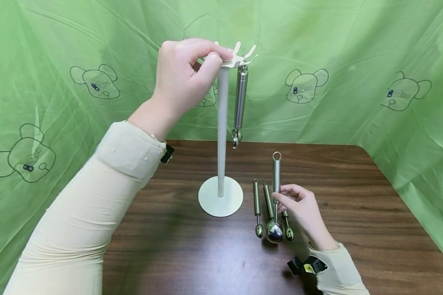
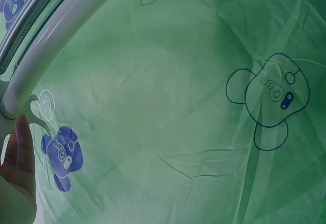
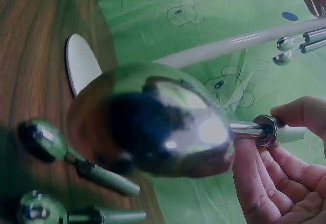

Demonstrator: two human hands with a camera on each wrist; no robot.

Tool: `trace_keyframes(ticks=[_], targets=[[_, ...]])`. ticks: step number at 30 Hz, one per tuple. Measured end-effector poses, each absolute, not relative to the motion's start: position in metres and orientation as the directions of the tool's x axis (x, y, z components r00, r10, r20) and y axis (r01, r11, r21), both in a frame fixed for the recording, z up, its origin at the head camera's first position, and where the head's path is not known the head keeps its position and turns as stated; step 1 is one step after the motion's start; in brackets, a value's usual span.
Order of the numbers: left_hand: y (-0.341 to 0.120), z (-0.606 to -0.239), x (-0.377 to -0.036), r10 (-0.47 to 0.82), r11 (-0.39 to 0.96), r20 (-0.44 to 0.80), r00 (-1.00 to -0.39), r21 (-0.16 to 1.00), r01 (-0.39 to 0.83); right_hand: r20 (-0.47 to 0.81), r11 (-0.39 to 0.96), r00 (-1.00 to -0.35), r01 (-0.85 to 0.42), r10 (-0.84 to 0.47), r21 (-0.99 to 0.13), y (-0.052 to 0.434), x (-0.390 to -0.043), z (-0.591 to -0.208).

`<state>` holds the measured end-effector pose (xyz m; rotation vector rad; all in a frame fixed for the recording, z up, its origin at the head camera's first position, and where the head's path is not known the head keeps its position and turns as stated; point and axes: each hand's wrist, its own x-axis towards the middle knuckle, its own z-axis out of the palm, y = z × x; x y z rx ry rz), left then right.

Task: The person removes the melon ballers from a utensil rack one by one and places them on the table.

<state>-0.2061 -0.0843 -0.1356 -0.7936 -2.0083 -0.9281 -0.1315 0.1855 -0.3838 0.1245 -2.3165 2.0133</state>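
My left hand [image 1: 186, 73] pinches the hooked top of a white hanging stand [image 1: 222, 123] between thumb and fingers. From a hook on its right side hang small metal scoops [image 1: 241, 98], heads down; the right wrist view shows two round heads [image 3: 285, 50] there. Low over the table, my right hand [image 1: 302, 211] holds a larger ball scoop [image 1: 275, 232] by its handle, ring end up. Its shiny round bowl [image 3: 153, 124] fills the middle of the right wrist view. Thumb and fingertips [image 3: 298, 113] meet around the lower end of the handle.
Smaller metal scoops lie on the brown wooden table [image 1: 192, 254]: one at the left [image 1: 257, 200], one partly behind the held scoop [image 1: 268, 200], one at the right [image 1: 288, 232]. The stand's round base [image 1: 210, 200] is left of them. Green cloth [image 1: 339, 37] surrounds the table.
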Motion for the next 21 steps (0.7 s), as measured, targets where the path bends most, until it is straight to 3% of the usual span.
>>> trace_keyframes(ticks=[5, 13, 18, 21], targets=[[-0.085, -0.136, -0.206, 0.225, 0.536, 0.848, -0.48, 0.304, 0.788, 0.097, 0.152, -0.995, -0.1, -0.029, -0.983, 0.195, -0.132, -0.388], [-0.084, -0.135, -0.206, 0.218, 0.544, 0.841, -0.495, 0.316, 0.777, 0.066, 0.234, -0.997, -0.076, -0.048, -0.969, 0.211, -0.135, -0.396], [-0.085, -0.136, -0.207, 0.241, 0.53, 0.867, -0.437, 0.259, 0.807, 0.027, 0.276, -0.998, -0.041, -0.054, -0.96, 0.223, -0.135, -0.399], [-0.085, -0.136, -0.206, 0.238, 0.528, 0.866, -0.44, 0.265, 0.807, 0.001, 0.307, -0.998, -0.019, -0.059, -0.952, 0.23, -0.135, -0.402]])
